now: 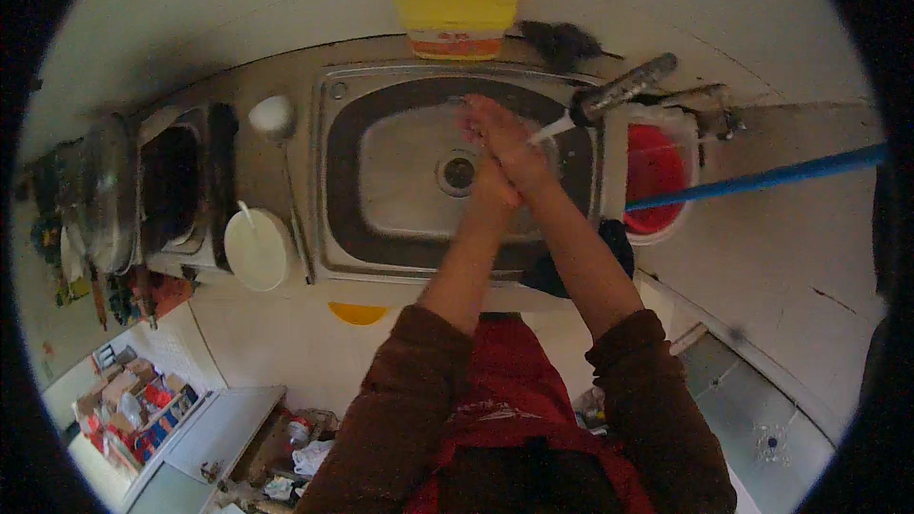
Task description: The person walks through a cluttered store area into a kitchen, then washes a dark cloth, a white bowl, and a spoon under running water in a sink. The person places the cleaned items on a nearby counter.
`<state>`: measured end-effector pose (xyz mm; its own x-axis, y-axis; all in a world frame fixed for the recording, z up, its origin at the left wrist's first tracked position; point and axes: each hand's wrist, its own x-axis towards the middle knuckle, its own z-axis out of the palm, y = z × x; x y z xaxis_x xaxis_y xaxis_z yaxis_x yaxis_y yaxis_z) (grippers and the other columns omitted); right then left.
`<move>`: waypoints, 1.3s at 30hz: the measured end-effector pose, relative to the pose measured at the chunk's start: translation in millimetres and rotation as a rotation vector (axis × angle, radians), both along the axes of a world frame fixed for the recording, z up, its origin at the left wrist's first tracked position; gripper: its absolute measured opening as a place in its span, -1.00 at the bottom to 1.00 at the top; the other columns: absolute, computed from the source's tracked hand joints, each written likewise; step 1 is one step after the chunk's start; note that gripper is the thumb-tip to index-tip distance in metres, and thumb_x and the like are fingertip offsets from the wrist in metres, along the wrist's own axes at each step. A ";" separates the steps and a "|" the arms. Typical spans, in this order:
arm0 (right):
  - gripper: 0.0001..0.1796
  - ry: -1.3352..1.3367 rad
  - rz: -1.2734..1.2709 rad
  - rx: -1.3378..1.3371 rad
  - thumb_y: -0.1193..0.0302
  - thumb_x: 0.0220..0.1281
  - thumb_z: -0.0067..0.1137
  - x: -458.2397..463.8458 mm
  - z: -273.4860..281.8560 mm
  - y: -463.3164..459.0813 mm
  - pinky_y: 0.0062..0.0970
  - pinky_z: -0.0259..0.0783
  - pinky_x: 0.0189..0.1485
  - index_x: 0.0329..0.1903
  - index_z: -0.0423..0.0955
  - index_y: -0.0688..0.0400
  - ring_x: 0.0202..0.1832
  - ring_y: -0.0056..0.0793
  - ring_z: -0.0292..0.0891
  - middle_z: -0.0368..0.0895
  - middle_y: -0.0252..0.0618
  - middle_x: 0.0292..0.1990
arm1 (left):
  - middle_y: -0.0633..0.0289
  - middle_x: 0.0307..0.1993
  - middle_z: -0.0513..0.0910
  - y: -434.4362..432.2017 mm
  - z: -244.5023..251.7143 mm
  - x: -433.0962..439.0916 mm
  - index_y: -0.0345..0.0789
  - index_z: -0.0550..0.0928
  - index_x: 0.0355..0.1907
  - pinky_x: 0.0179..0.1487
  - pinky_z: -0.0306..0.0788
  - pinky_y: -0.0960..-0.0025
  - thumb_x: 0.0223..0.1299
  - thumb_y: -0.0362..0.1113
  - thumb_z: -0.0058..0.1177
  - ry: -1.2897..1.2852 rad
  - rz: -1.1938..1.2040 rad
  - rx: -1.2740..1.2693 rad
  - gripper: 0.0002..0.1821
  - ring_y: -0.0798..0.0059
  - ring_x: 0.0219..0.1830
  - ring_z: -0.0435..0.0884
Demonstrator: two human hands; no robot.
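Observation:
Over the stainless steel sink (400, 207), my right hand (510, 139) lies across my left hand (496, 182), the two pressed together palm to palm. My right fingers stretch toward the back of the sink and look blurred. Most of my left fingers are hidden beneath it. No object shows between them. A white stream of water (553, 130) runs from the faucet (628, 89) onto my right hand near the wrist. Below and left of my hands is the round drain (458, 173). Brown sleeves (418, 357) end partway up both forearms.
Behind the sink stand a yellow plastic jug (457, 11) and a dark cloth-like bundle (560, 43). Right of it, a blue pole (757, 175) reaches over a red container (653, 171). A ladle (271, 114) and a pale bowl (253, 257) sit left. Dark cloth (618, 250) hangs at the front rim.

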<state>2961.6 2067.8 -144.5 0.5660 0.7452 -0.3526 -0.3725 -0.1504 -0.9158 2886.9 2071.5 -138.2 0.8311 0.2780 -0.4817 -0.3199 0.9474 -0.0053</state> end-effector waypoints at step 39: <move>-0.72 -0.188 0.097 -0.239 0.19 0.31 0.02 -11.0 0.5 -36.7 -0.52 0.16 -0.56 -0.46 0.36 0.07 -0.53 -0.60 0.25 0.35 -0.40 -0.58 | -0.18 0.15 0.38 156.8 -24.1 -394.1 -0.54 0.31 0.18 0.32 0.36 0.14 0.21 -0.38 -0.12 0.676 0.655 0.027 -0.52 0.03 0.20 0.40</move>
